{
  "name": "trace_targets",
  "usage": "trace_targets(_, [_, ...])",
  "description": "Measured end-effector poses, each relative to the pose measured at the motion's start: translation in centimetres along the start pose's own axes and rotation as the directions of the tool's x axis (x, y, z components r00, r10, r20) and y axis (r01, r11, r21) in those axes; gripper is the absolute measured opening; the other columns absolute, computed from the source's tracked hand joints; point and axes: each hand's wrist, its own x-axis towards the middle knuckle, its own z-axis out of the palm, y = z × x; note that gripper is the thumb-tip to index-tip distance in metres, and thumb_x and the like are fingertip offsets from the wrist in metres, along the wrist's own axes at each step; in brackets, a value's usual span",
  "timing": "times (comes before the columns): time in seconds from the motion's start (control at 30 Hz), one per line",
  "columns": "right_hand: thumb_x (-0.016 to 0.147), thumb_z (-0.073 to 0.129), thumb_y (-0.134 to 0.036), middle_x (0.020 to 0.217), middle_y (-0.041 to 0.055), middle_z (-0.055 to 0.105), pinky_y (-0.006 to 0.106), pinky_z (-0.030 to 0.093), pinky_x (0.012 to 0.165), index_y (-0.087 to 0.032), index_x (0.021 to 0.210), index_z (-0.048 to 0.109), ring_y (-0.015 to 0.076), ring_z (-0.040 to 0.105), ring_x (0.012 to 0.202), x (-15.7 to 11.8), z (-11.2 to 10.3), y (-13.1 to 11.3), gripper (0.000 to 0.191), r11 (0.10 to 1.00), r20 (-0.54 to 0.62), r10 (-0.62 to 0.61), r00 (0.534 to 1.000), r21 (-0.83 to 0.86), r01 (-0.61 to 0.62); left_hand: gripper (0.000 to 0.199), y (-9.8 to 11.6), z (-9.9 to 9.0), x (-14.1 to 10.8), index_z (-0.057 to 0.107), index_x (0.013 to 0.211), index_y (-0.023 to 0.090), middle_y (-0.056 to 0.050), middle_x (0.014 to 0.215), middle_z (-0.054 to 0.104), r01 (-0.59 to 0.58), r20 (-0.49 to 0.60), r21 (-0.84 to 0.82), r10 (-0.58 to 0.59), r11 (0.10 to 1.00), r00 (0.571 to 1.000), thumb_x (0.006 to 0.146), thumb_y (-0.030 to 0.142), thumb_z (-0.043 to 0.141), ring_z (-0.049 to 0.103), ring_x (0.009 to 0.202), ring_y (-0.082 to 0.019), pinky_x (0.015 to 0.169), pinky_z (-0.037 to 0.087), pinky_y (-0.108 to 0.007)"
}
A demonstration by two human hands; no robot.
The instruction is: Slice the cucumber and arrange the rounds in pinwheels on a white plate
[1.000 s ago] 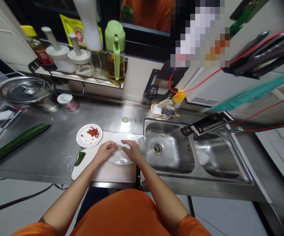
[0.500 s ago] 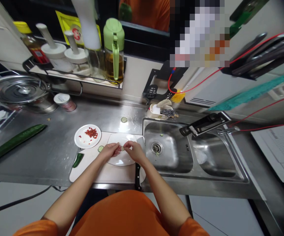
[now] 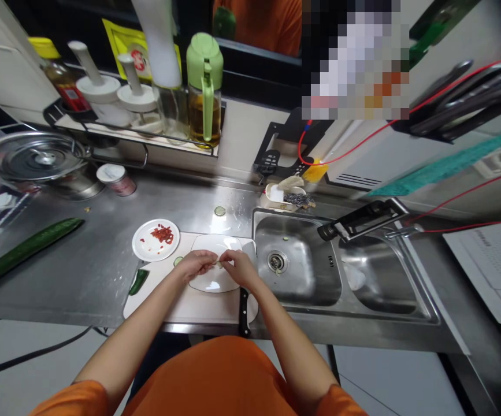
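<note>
Both hands meet over a white plate [image 3: 215,284] that lies on a pale cutting board [image 3: 172,309]. My left hand [image 3: 196,266] and my right hand [image 3: 237,267] are closed in pinches, fingertips nearly together, on a small pale-green piece [image 3: 218,263] too small to name. A black-handled knife [image 3: 244,312] lies at the board's right side, its blade partly behind my right hand. Left of my left hand is a cucumber slice [image 3: 178,262], and a cucumber end [image 3: 138,282] rests at the board's left edge.
A small plate [image 3: 146,254] with chopped red pieces sits beside the board. A long cucumber [image 3: 29,252] lies on the steel counter at left; another slice [image 3: 219,211] lies behind the plate. The sink [image 3: 302,277] is at right. Bottles stand on the rack [image 3: 146,137].
My left fingers have straightened a little toward my right fingertips, and the small piece between them shows slightly differently. The view has shifted slightly; everything else stays in place.
</note>
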Motion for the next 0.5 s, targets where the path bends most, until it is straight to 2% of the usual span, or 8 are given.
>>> trace_targets(0.13, [0.076, 0.054, -0.013, 0.068, -0.0028, 0.062, 0.021, 0.04, 0.067, -0.019, 0.077, 0.064, 0.0116, 0.055, 0.067, 0.6, 1.3, 0.7, 0.012, 0.984, -0.072, 0.172, 0.982, 0.051, -0.169, 0.036, 0.3, -0.2, 1.1, 0.066, 0.086, 0.012, -0.001, 0.06, 0.062, -0.109, -0.108, 0.117, 0.121, 0.987, 0.987, 0.056, 0.03, 0.072, 0.05, 0.05, -0.008, 0.049, 0.034, -0.019])
trace_targets(0.23, [0.075, 0.051, -0.015, 0.066, -0.0035, 0.061, 0.021, 0.04, 0.064, -0.019, 0.078, 0.063, 0.0117, 0.055, 0.065, 1.6, 2.4, 1.1, 0.013, 0.959, -0.145, 0.28, 0.949, 0.085, -0.27, 0.029, 0.8, -0.2, 2.2, 0.067, 0.086, 0.014, -0.001, 0.065, 0.065, -0.183, -0.183, 0.275, 0.238, 0.944, 0.954, 0.062, 0.029, 0.066, 0.051, 0.05, -0.009, 0.051, 0.037, -0.021])
trace_targets(0.3, [0.074, 0.049, -0.015, 0.065, -0.0037, 0.059, 0.021, 0.039, 0.064, -0.019, 0.079, 0.062, 0.0121, 0.054, 0.065, 2.3, 3.0, 1.3, 0.014, 0.945, -0.195, 0.328, 0.925, 0.089, -0.316, 0.024, 1.2, -0.1, 3.1, 0.068, 0.086, 0.016, -0.001, 0.067, 0.066, -0.237, -0.208, 0.428, 0.35, 0.872, 0.913, 0.066, 0.029, 0.062, 0.053, 0.054, -0.011, 0.054, 0.039, -0.023])
trace_targets(0.37, [0.073, 0.048, -0.015, 0.064, -0.0037, 0.058, 0.021, 0.038, 0.062, -0.019, 0.081, 0.06, 0.0125, 0.054, 0.064, 3.0, 3.5, 1.5, 0.015, 0.933, -0.244, 0.36, 0.901, 0.077, -0.352, 0.019, 1.6, 0.0, 3.9, 0.069, 0.083, 0.018, -0.001, 0.069, 0.067, -0.287, -0.191, 0.578, 0.468, 0.764, 0.863, 0.069, 0.026, 0.059, 0.057, 0.062, -0.013, 0.063, 0.043, -0.024])
trace_targets(0.5, [0.075, 0.046, -0.015, 0.066, -0.0027, 0.057, 0.021, 0.035, 0.06, -0.019, 0.082, 0.058, 0.0127, 0.051, 0.064, 4.0, 4.0, 1.8, 0.015, 0.923, -0.3, 0.37, 0.879, 0.01, -0.386, 0.018, 2.1, 0.3, 5.4, 0.07, 0.083, 0.021, -0.003, 0.078, 0.068, -0.358, -0.053, 0.758, 0.598, 0.546, 0.8, 0.073, 0.021, 0.055, 0.06, 0.075, -0.017, 0.074, 0.044, -0.027])
